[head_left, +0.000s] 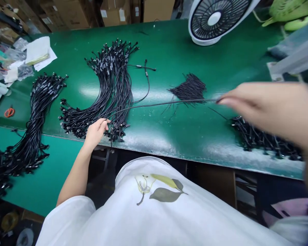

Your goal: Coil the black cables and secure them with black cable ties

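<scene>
A black cable [156,104] stretches nearly straight across the bench between my two hands. My left hand [95,132] pinches it near the bench's front edge, and a short end with a small connector hangs below. My right hand [269,111], blurred by motion, is closed on the cable's other end, which its fingers hide. Beside my left hand lies a large curved pile of black cables [107,89] with connectors at both ends. Under the taut cable sits a heap of short black ties [190,88]. Below my right hand is another bunch of black cables [267,140].
Further cable bundles [38,112] lie at the left. A white fan [214,18] stands at the back. Papers [39,53] and plastic bags occupy the back left corner, with an orange ring-shaped item [9,112] nearer. Cardboard boxes [69,13] stand behind the green bench [159,44].
</scene>
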### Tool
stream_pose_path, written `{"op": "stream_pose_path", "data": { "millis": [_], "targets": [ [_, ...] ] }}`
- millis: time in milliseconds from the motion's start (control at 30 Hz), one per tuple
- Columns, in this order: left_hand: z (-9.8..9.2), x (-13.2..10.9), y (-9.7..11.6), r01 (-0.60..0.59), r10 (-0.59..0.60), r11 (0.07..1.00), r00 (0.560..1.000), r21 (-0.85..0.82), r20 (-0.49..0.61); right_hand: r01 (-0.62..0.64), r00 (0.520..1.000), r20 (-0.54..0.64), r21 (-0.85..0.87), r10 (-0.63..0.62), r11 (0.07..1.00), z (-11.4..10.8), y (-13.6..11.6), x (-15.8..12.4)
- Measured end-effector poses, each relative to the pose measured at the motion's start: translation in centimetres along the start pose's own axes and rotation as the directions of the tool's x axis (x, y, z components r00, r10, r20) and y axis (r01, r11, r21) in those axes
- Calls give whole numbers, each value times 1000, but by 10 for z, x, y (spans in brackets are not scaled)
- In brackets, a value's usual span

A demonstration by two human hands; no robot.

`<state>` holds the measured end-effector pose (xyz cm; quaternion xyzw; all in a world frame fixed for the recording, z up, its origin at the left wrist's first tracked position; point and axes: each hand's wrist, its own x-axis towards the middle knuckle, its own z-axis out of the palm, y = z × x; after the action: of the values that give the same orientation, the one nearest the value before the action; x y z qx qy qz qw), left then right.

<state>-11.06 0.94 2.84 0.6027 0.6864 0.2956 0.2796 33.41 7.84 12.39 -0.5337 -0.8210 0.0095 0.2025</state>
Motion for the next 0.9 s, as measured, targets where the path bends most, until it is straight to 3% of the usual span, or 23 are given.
{"op": "stream_pose_path", "data": {
  "millis": [67,167,200,267,367,433,533,633,700,800,900],
  "targets": [
    [15,5,14,-33,47,988,995,-151,88,177,974,168,-151,-151,973,26,-28,-31],
    [54,-1,50,-191,226,957,962,-217,152,332,881,349,27,-320,943,60,-73,-53],
    [68,-6,62,-241,284,946,939,-217,192,334,873,345,91,-344,938,67,-83,-52],
    [91,-16,80,-251,328,933,887,-258,325,289,903,283,159,-324,944,74,-94,-41],
    [107,-24,91,-39,267,896,844,-442,465,204,941,216,258,-262,944,72,-79,-17],
    [101,-23,91,166,230,768,830,-619,508,189,925,235,394,-298,899,71,-55,-8],
    [75,-14,87,410,175,443,833,-798,525,93,928,261,528,-266,844,76,-13,-11],
    [48,-5,84,410,29,110,909,-905,416,-74,969,238,534,-66,842,88,17,-27],
    [36,-1,82,351,-70,-25,933,-936,352,-121,977,213,511,12,851,96,26,-38],
    [31,4,78,340,-134,-57,929,-939,345,-153,979,189,429,77,890,101,28,-48],
    [40,6,77,342,-117,54,935,-938,334,-145,986,117,298,115,943,99,15,-55]
  ]
}}
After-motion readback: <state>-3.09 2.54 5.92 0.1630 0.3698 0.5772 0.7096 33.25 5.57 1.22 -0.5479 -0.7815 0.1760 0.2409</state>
